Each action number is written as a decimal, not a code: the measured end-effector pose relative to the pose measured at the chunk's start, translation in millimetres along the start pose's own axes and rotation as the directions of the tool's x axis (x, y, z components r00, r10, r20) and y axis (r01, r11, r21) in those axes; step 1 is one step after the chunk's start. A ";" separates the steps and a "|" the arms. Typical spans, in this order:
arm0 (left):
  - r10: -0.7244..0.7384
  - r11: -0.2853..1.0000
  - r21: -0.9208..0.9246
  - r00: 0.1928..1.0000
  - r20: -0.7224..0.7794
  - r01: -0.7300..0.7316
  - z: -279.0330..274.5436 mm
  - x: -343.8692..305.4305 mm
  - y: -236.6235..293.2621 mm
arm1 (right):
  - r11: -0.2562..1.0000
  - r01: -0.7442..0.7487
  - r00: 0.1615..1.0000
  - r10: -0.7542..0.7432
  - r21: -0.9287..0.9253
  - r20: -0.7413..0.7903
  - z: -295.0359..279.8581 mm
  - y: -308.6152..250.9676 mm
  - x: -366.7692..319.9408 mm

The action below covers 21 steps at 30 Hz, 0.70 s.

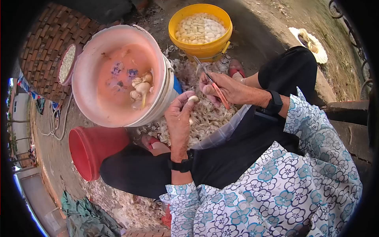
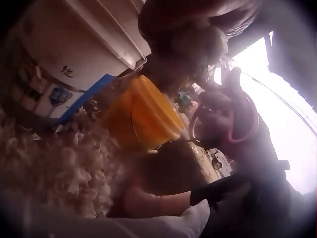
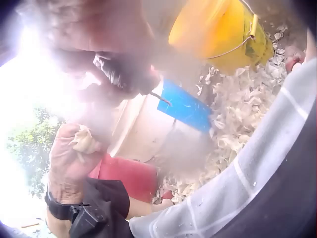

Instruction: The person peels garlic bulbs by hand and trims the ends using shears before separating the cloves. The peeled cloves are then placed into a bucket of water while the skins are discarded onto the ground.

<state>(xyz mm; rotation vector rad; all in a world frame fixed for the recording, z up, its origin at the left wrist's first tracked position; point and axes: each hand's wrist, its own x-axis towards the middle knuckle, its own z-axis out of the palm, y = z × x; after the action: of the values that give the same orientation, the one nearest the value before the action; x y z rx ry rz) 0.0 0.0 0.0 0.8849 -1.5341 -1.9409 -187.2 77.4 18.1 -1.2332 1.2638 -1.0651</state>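
My left hand (image 1: 177,120) pinches a pale piece of garlic (image 1: 193,98) between thumb and fingers, in front of my body. Papery skin shows on that garlic in the right wrist view. In my right hand (image 1: 231,89) is a pair of scissors (image 1: 216,85) with orange handles, its blades pointing up and away, apart from the garlic. One handle loop shows around the fingers in the left wrist view. Left of the hands, a large white bucket (image 1: 81,75) with a pinkish inside holds a few garlic bulbs (image 1: 142,89).
A yellow bucket (image 1: 213,49) full of peeled cloves (image 1: 201,28) stands at the far side. Garlic skins (image 1: 213,128) cover the ground between my feet. A red bucket (image 1: 85,154) lies tipped at the left. A light cloth (image 1: 227,128) hangs between my knees.
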 end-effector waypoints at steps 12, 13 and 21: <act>0.132 0.989 0.075 0.990 -0.041 -0.129 7.7 -4.6 6.0 | 0.657 -0.382 0.924 0.267 0.650 0.273 10.3 -0.9 13.6; 0.073 0.991 -0.107 0.996 -0.050 -0.078 7.7 -4.9 4.5 | 0.654 -0.384 0.923 0.271 0.651 0.273 7.3 -4.3 14.1; -0.003 0.889 -0.457 0.996 -0.085 -0.037 8.8 -2.5 7.4 | 0.139 0.018 0.757 -0.649 -0.990 -0.078 -113.9 -48.1 74.8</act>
<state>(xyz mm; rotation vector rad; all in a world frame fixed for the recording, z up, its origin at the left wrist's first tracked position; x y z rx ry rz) -5.0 5.7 9.0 0.7270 -0.9630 -2.0972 -292.4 -7.9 68.6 -2.4685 2.3539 -0.8798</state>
